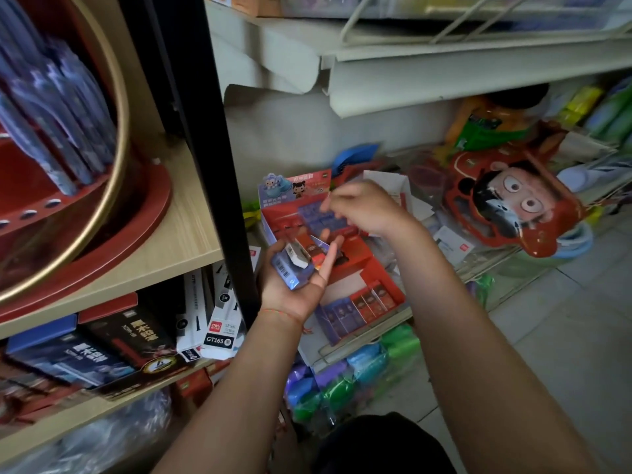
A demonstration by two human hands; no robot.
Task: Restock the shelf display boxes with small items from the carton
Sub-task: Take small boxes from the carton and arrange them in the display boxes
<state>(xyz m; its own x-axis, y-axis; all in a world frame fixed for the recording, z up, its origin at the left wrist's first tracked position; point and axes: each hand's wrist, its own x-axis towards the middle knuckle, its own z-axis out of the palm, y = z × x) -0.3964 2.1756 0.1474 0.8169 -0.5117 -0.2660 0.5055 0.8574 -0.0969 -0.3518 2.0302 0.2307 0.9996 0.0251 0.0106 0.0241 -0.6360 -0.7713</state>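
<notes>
Wooden shelving fills the 9 o'clock side, carrying a red round pen stand above and dark boxed stock on the tier below. A black upright divides it from the grey metal rack running from 12 to 3 o'clock. On that rack's lower tier, at 3 o'clock, hangs a red cartoon-face pack.

At centre stands the red display box, tilted toward the viewer, with a printed header card at its 11 o'clock corner. Small purple and red item boxes stand in a row along its near edge; more sit in its far half, blurred.

Left hand, palm up, just at the 9 o'clock edge of the display box: fingers loosely curled, cradling several small boxes, purple, white and red.

Right hand hovers above the display box's far half, at 1 o'clock from the left hand. Motion blur; cannot tell whether its fingers pinch anything.

Green and blue wrapped goods lie below at 6 o'clock.
</notes>
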